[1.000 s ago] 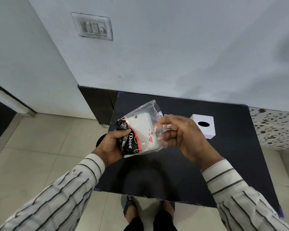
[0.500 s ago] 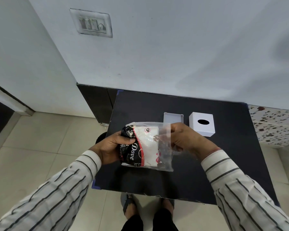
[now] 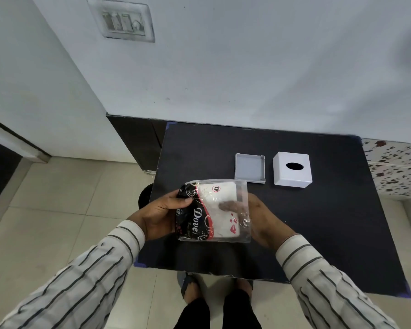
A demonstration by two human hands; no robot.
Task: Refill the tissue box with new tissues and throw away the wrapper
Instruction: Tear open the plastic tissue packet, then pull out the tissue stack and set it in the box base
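A pack of white tissues in a clear plastic wrapper (image 3: 214, 210) with a black and red printed side hangs above the near left part of the black table (image 3: 318, 222). My left hand (image 3: 161, 214) grips its black end. My right hand (image 3: 261, 222) holds the clear right end, with a finger showing through the plastic inside the wrapper. The white tissue box cover (image 3: 292, 169), with an oval slot on top, stands at the far side of the table. Its shallow white base (image 3: 250, 167) lies open just left of it.
The table stands against a pale wall with a switch plate (image 3: 124, 20). Beige floor tiles lie to the left and in front. My feet (image 3: 214, 288) show below the table's near edge. A speckled surface (image 3: 396, 167) borders the table on the right.
The pack has come down and toward me and turned flatter. My right hand's fingers have gone from the wrapper's outer edge into it. The box base, hidden before, now shows.
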